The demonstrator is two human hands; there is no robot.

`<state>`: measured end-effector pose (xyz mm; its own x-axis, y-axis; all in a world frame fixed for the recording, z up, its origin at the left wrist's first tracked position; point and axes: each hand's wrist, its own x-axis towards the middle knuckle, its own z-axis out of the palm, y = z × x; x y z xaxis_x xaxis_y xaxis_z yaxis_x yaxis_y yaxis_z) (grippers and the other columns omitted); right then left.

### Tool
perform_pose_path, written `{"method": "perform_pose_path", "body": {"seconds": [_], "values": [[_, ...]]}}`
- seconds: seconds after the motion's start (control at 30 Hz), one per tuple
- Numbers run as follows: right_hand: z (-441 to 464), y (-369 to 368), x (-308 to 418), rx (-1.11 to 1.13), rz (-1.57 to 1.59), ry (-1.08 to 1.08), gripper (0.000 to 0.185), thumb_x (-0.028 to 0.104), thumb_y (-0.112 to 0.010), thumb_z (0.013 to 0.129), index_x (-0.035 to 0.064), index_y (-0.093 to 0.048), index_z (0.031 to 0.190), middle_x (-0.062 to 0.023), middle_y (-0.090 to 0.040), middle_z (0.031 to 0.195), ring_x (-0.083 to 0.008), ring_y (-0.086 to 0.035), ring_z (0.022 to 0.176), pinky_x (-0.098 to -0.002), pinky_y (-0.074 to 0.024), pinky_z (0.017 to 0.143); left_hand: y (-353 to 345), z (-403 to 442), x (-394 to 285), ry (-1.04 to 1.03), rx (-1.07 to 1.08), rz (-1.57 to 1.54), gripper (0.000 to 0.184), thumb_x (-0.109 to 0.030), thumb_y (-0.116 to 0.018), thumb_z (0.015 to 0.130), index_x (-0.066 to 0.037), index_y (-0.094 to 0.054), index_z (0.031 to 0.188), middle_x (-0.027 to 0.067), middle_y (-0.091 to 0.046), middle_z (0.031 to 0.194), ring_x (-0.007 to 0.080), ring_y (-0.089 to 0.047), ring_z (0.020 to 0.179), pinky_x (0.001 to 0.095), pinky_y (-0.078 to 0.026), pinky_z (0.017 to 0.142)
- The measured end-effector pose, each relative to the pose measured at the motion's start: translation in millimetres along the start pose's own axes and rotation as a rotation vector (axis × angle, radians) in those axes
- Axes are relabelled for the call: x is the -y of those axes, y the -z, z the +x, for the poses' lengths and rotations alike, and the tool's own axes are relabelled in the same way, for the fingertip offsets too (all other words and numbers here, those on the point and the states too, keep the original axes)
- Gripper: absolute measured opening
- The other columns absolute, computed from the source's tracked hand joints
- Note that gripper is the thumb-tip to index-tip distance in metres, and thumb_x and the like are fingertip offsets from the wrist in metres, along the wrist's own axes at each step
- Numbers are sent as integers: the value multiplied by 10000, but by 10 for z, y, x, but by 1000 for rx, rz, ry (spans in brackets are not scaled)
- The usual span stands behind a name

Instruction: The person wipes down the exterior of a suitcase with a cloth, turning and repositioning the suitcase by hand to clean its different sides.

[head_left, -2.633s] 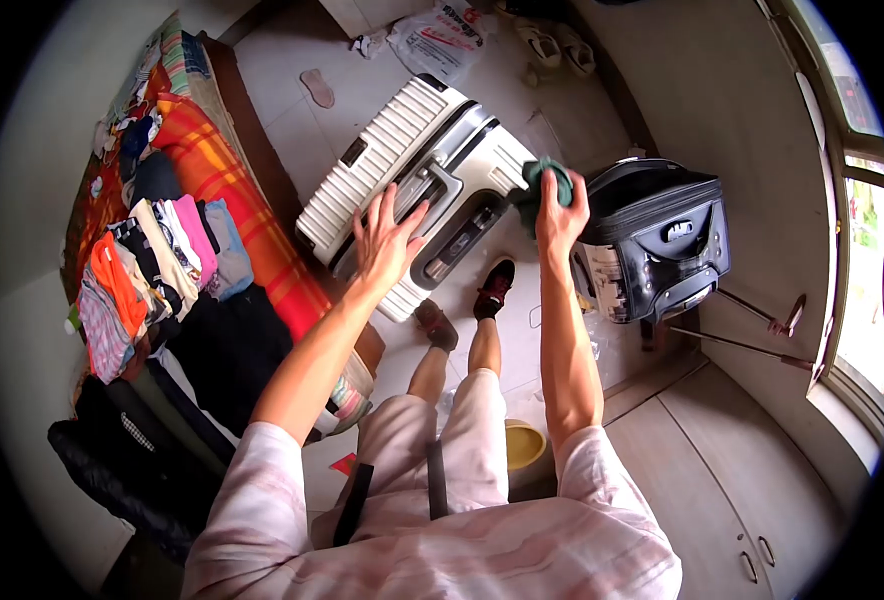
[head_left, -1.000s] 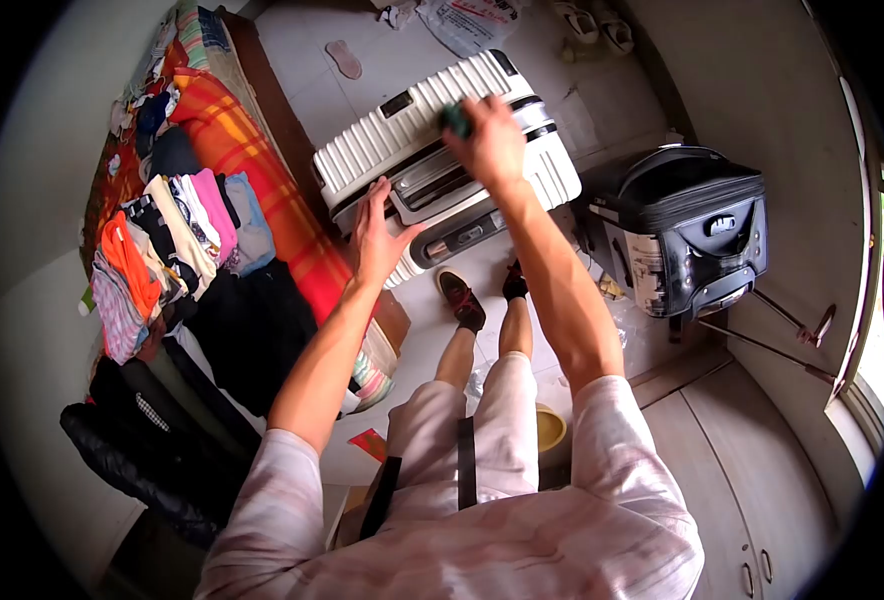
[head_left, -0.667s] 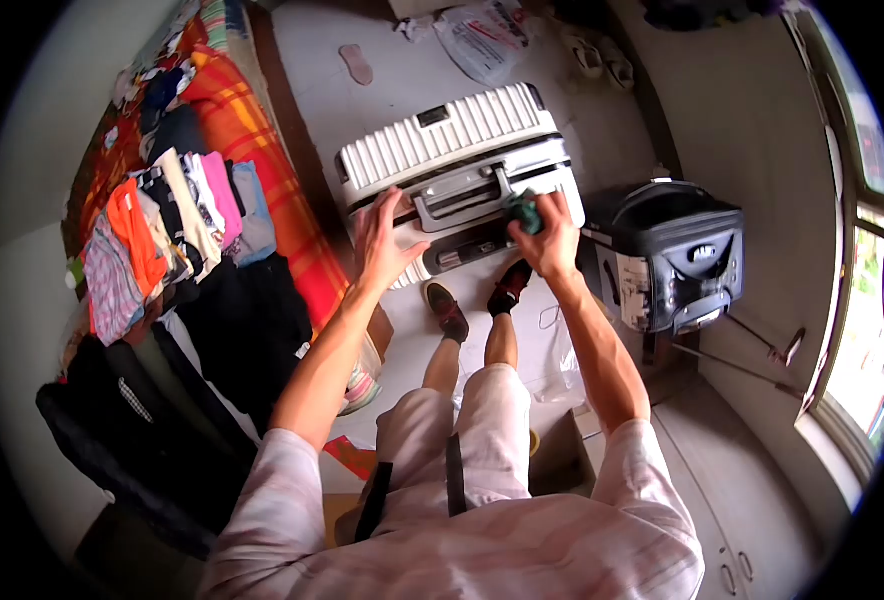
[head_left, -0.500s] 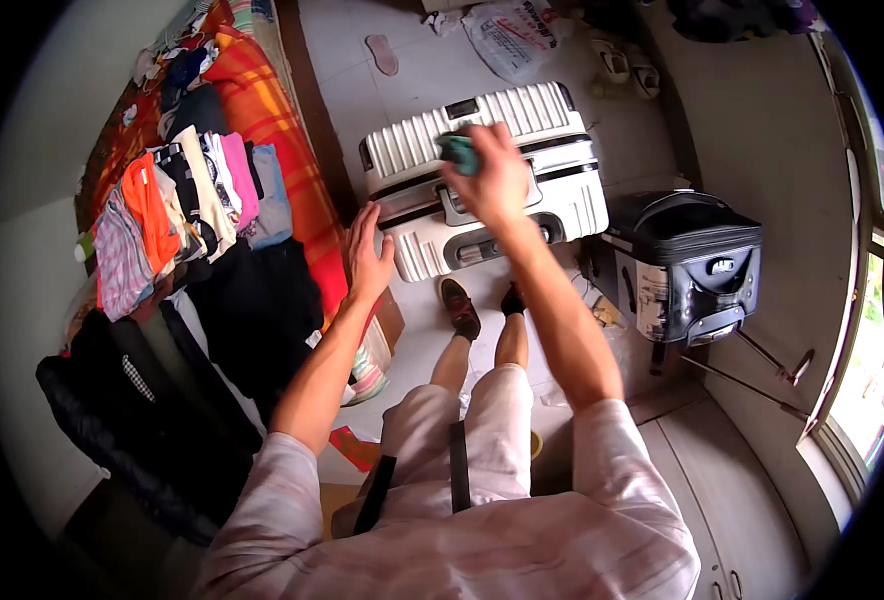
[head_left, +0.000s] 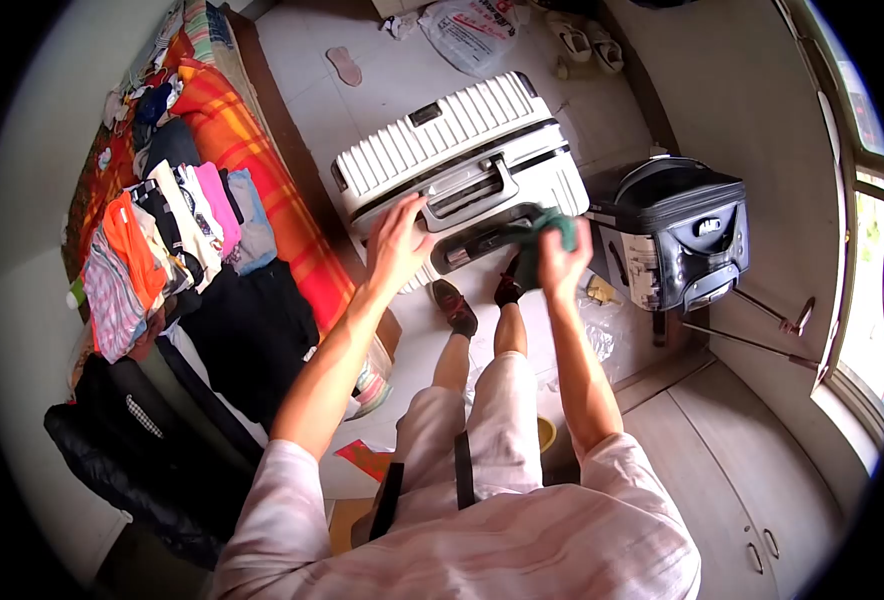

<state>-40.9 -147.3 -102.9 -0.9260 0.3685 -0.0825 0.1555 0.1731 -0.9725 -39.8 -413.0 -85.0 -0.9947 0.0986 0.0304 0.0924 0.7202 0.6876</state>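
A silvery-white ribbed suitcase (head_left: 457,135) stands on the floor in front of my legs, with its carry handle (head_left: 472,192) facing me. My left hand (head_left: 398,242) lies against its near side, left of the handle, fingers stretched out and holding nothing. In my right hand (head_left: 565,258) is a bunched dark green cloth (head_left: 532,250), at the lower right of the suitcase's near side. The fingers are closed around the cloth, and part of it hangs down. Whether the cloth touches the suitcase there, I cannot tell.
A black suitcase (head_left: 672,235) with its pull rods out stands to the right. On the left, folded clothes (head_left: 177,230) and dark garments (head_left: 247,315) cover a bed with an orange plaid blanket (head_left: 232,120). A plastic bag (head_left: 470,35) and shoes (head_left: 587,45) lie beyond.
My right hand with the green cloth has moved from the suitcase's top edge down to the lower right of its near side. My left hand has shifted right along the suitcase, toward the handle.
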Motion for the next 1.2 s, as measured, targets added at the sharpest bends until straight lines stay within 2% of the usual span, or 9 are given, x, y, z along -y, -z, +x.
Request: {"method": "perform_pose_path", "body": {"seconds": [0.03,0.3,0.43,0.57,0.67,0.83,0.9,1.1,1.2], "values": [[174,44,208,-129,138,-225,265,116,-717,747,17,-627,976,-130,-629,912,-241,-623,840,-368,-507,765,-141,11,10,-19,-59,14,574,-65,-715,782,-72,-535,1327,143,-614,1286,352,-578,1201,408,-433,1050],[494,-1140,107,104,-689,526,383,235,-837,652,73,-613,917,-128,-560,909,-324,-594,862,-443,-486,758,-236,-70,298,214,-18,-186,652,78,-452,841,-13,-268,1460,140,-520,1477,304,-565,1259,364,-429,1047],[-110,-1382,86,314,-436,454,367,258,-811,670,98,-637,951,-115,-550,915,-329,-591,821,-446,-482,726,-157,-133,487,409,84,-684,606,-126,-363,936,-52,-242,1525,126,-444,1531,139,-511,1194,268,-406,960],[-143,-1558,256,424,214,-143,329,252,-751,697,47,-644,932,-162,-606,922,-349,-628,883,-452,-520,790,-165,-231,680,578,54,-735,642,-164,-397,901,-25,-297,1520,104,-516,1416,209,-497,1295,333,-357,1104],[232,-1183,437,222,-63,264,299,209,-765,696,76,-641,933,-150,-577,891,-356,-616,831,-443,-519,745,-198,-230,824,496,144,-669,564,-429,-334,978,-174,-586,1413,125,-267,1577,268,-407,1388,405,-353,1078],[357,-1202,209,335,-593,578,340,250,-809,658,97,-637,908,-117,-580,902,-366,-604,804,-482,-500,701,-245,-243,813,405,102,-766,588,-301,-308,941,-109,-550,1441,142,-235,1568,263,-351,1437,382,-270,1160],[38,-1502,143,194,-458,464,307,244,-776,678,80,-660,910,-144,-587,895,-375,-606,809,-471,-515,723,-282,-283,822,465,16,-844,575,-230,-301,976,-12,-243,1505,230,-447,1506,294,-387,1425,409,-222,1204],[-98,-1816,464,2,570,-445,154,132,-660,788,2,-628,865,-63,-614,793,-142,-570,750,-315,-490,707,-294,-294,736,448,-90,-1016,618,-443,-333,1032,-39,-305,1499,184,-477,1463,286,-460,1359,431,-297,1177],[146,-1381,474,-81,46,166,187,122,-688,739,26,-658,897,-133,-617,864,-298,-621,728,-386,-515,715,-310,-339,791,373,-19,-973,654,-464,-337,1018,-17,-263,1490,224,-411,1525,320,-358,1444,435,-214,1217]]}}
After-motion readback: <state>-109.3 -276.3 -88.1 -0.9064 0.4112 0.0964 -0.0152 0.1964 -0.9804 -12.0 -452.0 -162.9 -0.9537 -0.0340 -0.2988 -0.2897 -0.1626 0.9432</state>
